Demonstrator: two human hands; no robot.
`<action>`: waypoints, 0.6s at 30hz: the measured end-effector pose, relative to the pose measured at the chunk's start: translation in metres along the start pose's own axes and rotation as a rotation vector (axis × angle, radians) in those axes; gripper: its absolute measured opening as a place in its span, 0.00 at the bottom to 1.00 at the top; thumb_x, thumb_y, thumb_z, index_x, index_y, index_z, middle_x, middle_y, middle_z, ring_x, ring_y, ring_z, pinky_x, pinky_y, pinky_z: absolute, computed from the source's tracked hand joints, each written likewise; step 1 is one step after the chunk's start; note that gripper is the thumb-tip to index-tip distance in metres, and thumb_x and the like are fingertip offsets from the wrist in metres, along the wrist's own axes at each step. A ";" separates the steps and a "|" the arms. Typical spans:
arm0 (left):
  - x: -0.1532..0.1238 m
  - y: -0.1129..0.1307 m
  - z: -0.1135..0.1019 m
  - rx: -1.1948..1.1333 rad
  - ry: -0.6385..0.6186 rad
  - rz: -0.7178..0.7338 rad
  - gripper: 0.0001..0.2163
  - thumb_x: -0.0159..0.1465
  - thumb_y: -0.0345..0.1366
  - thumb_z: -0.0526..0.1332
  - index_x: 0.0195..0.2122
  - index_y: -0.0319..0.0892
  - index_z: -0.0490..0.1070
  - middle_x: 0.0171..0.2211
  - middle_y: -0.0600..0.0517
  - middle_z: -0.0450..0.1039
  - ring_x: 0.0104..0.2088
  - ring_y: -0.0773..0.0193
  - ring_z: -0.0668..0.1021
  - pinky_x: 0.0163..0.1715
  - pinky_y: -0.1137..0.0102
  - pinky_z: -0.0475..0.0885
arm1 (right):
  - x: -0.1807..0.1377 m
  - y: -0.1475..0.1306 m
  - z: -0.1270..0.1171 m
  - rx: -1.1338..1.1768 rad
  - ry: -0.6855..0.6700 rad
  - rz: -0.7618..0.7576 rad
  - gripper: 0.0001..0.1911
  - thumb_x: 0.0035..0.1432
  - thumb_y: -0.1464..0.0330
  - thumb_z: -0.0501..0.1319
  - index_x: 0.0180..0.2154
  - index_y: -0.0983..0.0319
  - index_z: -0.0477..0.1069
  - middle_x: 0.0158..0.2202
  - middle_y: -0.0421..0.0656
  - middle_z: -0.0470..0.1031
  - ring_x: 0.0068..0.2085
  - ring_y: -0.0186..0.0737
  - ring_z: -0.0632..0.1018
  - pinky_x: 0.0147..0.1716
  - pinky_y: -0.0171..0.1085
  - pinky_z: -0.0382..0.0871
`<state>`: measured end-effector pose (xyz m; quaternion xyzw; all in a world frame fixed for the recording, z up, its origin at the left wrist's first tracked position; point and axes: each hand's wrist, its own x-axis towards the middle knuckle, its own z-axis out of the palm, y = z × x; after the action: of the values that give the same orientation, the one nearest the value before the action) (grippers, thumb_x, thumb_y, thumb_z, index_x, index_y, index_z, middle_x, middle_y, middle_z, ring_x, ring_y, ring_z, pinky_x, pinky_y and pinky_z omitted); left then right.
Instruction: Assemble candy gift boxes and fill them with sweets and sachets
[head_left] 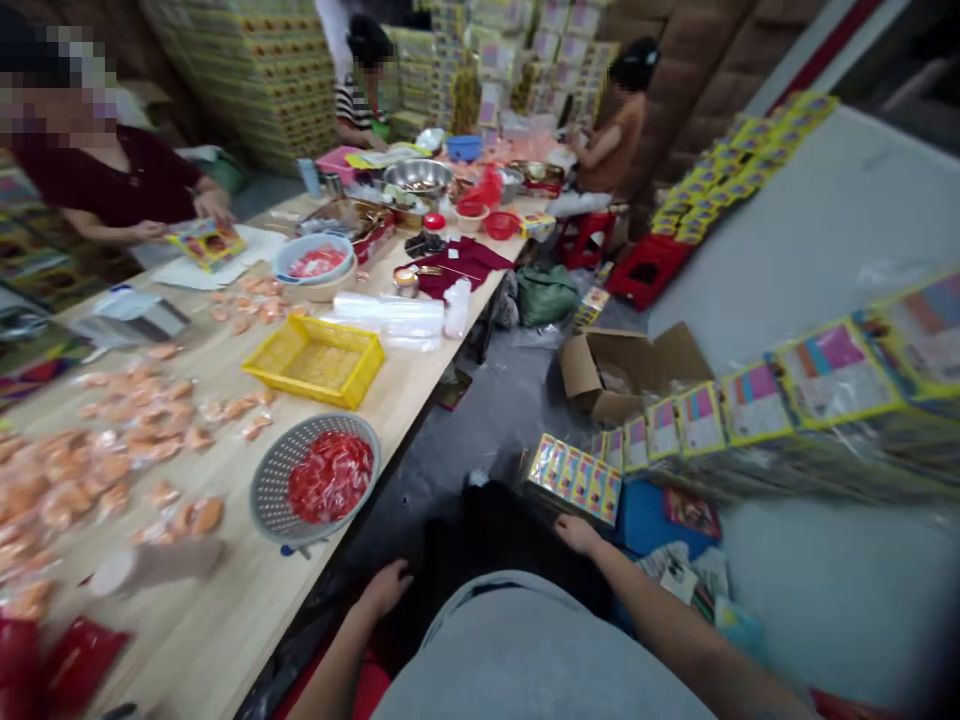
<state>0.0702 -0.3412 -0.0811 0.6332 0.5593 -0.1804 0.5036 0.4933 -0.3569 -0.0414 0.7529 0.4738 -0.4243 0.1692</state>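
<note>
My left hand (388, 586) hangs loosely beside my left thigh, below the table edge. Its fingers are slightly bent and apart, with nothing visible in them. Over by my right thigh, my right hand (577, 534) is loosely open, close to a wrapped bundle of small yellow-edged boxes (574, 478); whether it touches the bundle I cannot tell. The nearest thing on the table is a grey perforated basket (271, 490) containing red plastic-wrapped pieces (330, 478). Behind it sits a yellow plastic tray (360, 375).
Many orange wrapped pieces (150, 420) cover the left of the wooden table (225, 640). A co-worker (127, 190) across it handles a yellow box (210, 245); two more people sit at the far end. A row of packaged boxes (750, 400) and an open carton (600, 375) stand right.
</note>
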 end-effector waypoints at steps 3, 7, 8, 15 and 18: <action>0.023 0.022 -0.047 0.106 0.007 0.168 0.18 0.67 0.35 0.58 0.58 0.39 0.66 0.58 0.43 0.68 0.58 0.55 0.71 0.59 0.56 0.64 | -0.006 0.023 0.021 0.022 -0.035 0.117 0.15 0.64 0.61 0.59 0.48 0.64 0.71 0.49 0.46 0.73 0.47 0.42 0.75 0.48 0.47 0.72; 0.041 0.068 -0.102 0.224 0.081 0.370 0.22 0.67 0.35 0.54 0.63 0.40 0.61 0.62 0.44 0.64 0.61 0.58 0.68 0.61 0.67 0.60 | -0.014 0.032 0.052 0.084 -0.054 0.202 0.15 0.64 0.61 0.60 0.48 0.64 0.71 0.49 0.46 0.73 0.48 0.43 0.75 0.48 0.46 0.72; 0.044 0.080 -0.112 0.253 0.094 0.416 0.23 0.67 0.36 0.54 0.63 0.41 0.61 0.62 0.45 0.64 0.61 0.58 0.68 0.61 0.67 0.60 | -0.017 0.030 0.059 0.105 -0.053 0.215 0.15 0.64 0.61 0.60 0.48 0.64 0.71 0.49 0.46 0.73 0.48 0.43 0.75 0.48 0.46 0.72; 0.087 0.158 -0.165 0.419 0.334 0.524 0.21 0.67 0.35 0.53 0.61 0.42 0.64 0.65 0.43 0.59 0.66 0.51 0.58 0.64 0.57 0.54 | -0.058 0.029 0.083 0.200 -0.048 0.318 0.14 0.64 0.61 0.59 0.45 0.64 0.72 0.47 0.45 0.74 0.48 0.42 0.76 0.49 0.47 0.71; 0.120 0.184 -0.190 0.429 0.516 0.453 0.23 0.66 0.32 0.52 0.64 0.38 0.59 0.70 0.39 0.43 0.70 0.45 0.45 0.65 0.49 0.47 | -0.083 0.044 0.082 0.188 -0.041 0.385 0.12 0.64 0.62 0.59 0.43 0.64 0.72 0.45 0.44 0.75 0.46 0.41 0.76 0.48 0.46 0.72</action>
<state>0.2073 -0.0942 -0.0147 0.8557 0.4633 -0.0124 0.2302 0.4760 -0.4797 -0.0289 0.8331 0.2761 -0.4418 0.1858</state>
